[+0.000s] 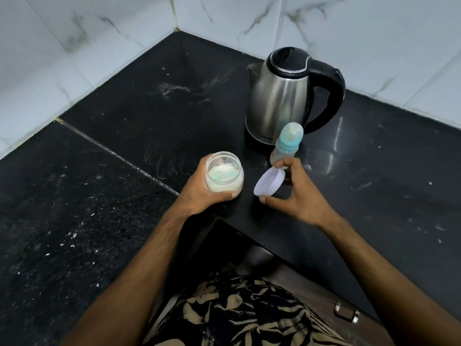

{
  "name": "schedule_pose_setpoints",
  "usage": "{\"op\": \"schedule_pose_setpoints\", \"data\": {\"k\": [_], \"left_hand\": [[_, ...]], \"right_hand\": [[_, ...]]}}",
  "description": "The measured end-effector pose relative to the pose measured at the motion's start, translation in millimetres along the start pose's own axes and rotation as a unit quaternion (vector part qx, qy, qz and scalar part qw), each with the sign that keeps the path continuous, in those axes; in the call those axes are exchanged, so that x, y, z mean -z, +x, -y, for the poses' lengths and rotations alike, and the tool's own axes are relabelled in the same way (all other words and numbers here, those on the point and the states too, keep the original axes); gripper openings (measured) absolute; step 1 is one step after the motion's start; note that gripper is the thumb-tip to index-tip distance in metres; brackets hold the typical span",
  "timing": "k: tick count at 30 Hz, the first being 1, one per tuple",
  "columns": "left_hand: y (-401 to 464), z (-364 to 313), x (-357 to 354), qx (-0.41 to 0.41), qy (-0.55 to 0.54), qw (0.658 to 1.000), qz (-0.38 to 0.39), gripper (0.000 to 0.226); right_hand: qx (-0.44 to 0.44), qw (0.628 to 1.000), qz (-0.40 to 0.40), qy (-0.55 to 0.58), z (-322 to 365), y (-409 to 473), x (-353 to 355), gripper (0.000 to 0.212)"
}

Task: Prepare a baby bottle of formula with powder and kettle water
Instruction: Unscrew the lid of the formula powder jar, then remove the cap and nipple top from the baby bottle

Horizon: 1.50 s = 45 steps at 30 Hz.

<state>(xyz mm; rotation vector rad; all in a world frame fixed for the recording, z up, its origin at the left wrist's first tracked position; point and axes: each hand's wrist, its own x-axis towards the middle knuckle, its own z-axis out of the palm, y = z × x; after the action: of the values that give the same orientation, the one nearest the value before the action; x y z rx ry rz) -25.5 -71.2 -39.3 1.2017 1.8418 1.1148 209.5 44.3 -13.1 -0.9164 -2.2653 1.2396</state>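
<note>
Left hand [199, 188] grips open powder jar [224, 174]; right hand [296, 191] pinches lid [269, 182]. Black speckled countertop [99, 196], corner of white marble-tiled walls [99, 33]; kettle [287, 96], baby bottle [287, 143] standing.

- One kettle [287, 96], steel with a black handle, beyond my right hand [296, 193].
- One baby bottle [287, 143], teal-collared, just past my right hand's fingers.
- One open jar [224, 174] of powder, held in my left hand [204, 189].
- One pale lid [269, 182], held in my right hand.
- One greenish scoop [222, 174], inside the jar.
- Two hands, both mine.
- One dark desk [374, 171] beneath both hands.
</note>
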Motion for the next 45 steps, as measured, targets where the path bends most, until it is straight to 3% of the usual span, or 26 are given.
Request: {"op": "schedule_pose_setpoints", "data": {"k": [8,21,31,36,45], "left_hand": [[1,6,0,0.009,-0.003,1.0,0.0,0.096],[-1,4,0,0.008,0.006,1.0,0.0,0.093],[-9,-3,5,0.007,0.006,1.0,0.018,0.108],[-16,-26,4,-0.01,-0.031,0.998,-0.046,0.096],[10,-86,-8,-0.142,0.091,0.981,-0.093,0.068]], "right_hand": [[-0.038,0.999,-0.007,-0.014,-38,-33,-29,0.075],[-0.025,0.997,0.02,-0.071,-51,-48,-36,0.095],[-0.044,0.999,0.006,-0.008,-45,-46,-31,0.092],[-0.05,0.998,-0.034,0.016,-40,-34,-23,0.085],[-0.009,0.978,-0.21,-0.001,-24,7,14,0.055]]}}
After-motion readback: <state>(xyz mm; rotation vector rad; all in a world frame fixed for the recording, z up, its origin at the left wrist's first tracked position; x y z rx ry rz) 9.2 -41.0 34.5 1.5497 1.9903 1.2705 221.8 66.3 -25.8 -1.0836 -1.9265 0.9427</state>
